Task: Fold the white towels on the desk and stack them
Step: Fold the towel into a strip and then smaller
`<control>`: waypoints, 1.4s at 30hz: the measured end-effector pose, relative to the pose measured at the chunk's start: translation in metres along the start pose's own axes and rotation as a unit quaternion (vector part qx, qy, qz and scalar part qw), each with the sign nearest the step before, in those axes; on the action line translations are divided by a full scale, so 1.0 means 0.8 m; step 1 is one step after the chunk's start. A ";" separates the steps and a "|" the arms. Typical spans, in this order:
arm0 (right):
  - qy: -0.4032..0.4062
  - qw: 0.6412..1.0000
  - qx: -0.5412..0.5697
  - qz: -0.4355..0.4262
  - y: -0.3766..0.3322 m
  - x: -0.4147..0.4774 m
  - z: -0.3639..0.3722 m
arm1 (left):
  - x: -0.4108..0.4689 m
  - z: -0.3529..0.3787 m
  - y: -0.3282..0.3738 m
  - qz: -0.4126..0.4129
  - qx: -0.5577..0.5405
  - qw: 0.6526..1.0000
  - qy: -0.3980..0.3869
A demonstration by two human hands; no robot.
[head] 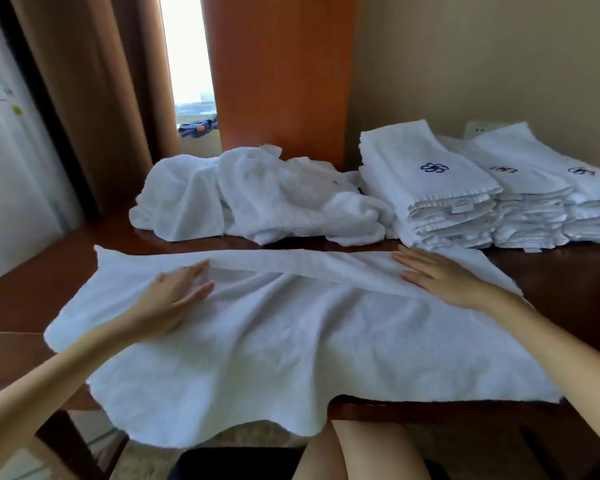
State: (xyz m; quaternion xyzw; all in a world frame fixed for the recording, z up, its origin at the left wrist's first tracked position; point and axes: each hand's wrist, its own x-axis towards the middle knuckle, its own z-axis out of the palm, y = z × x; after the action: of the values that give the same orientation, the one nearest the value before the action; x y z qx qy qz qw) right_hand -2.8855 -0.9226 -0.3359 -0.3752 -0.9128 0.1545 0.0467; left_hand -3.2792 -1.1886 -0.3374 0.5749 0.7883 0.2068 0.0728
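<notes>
- Curtain (84, 98): hanging at 10 o'clock of the frame beside a bright window strip. Not being used.
- Desk (25, 299): dark wood, being used as the folding surface.
- Left hand (174, 292): being laid palm down at 9 o'clock of the towel (291, 341), fingers straight and slightly apart, nothing gripped. Its fingertips are being set against a narrow band turned over along the far hem. This is judged to be pinning the fold while creases are being smoothed out.
- Towel: being spread wide across the middle of the desk, with its near edge hanging over the front at 6 o'clock. It is probably being laid out full so that the long fold can be made in one pass. Ripples are showing between the hands.
- Pile (257, 199): unfolded towels are being kept at 12 o'clock, just beyond the towel, likely so the next one is within reach.
- Right hand (440, 278): being pressed flat on the band at 2 o'clock of the towel, fingers straight and together, nothing clasped.
- Stacks (430, 188): three folded stacks are being built side by side from 1 to 3 o'clock, logos up. They are presumably being kept clear of the pile so that finished towels are not being mixed with unfolded ones.
- Socket (478, 128): on the wall behind the stacks.
- Step judged: the first fold is being started.
</notes>
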 end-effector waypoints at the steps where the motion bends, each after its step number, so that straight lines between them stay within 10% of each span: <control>1: -0.010 1.000 0.012 0.007 0.000 0.002 -0.003 | -0.004 -0.008 -0.007 0.004 -0.005 1.000 -0.011; 7: 0.150 0.985 0.027 -0.078 -0.117 0.033 0.008 | 0.013 -0.017 -0.032 0.037 0.107 0.993 -0.046; 16: 0.159 0.976 -0.053 -0.136 -0.247 0.105 0.074 | 0.082 -0.038 -0.106 -0.025 0.153 0.987 -0.050; 29: 0.287 0.951 -0.007 -0.112 -0.224 0.103 0.073 | 0.094 -0.054 -0.119 -0.067 0.191 0.952 0.229; 35: 0.424 0.887 -0.030 -0.179 -0.229 0.093 0.061 | 0.063 -0.073 -0.108 0.081 0.155 0.918 0.357; 39: 0.369 0.902 -0.046 -0.220 -0.221 0.089 0.061 | 0.018 -0.090 -0.124 0.199 0.188 0.938 0.212; 42: 0.229 0.951 -0.053 -0.202 -0.218 0.088 0.070 | -0.001 -0.084 -0.137 0.050 0.147 0.988 0.012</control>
State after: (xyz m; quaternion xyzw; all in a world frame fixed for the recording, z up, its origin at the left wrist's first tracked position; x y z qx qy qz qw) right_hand -3.0637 -1.0042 -0.3361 -0.2105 -0.9411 0.0037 0.2646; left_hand -3.3985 -1.2331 -0.3215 0.6156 0.7811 0.0993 -0.0322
